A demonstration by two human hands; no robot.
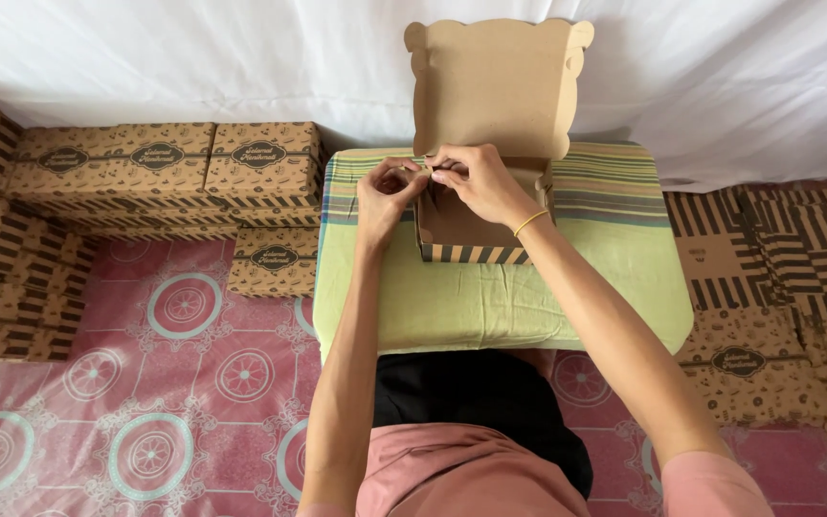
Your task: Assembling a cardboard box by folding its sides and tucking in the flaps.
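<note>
Head view: your left hand and right hand have fingers pinched on the left wall of the cardboard box on the tabletop; judged light, creasable—grip near folds.

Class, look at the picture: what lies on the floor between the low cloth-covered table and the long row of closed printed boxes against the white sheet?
One closed printed box lies there on the pink patterned mat, beside the table and below the row of boxes, in the head view.
</note>
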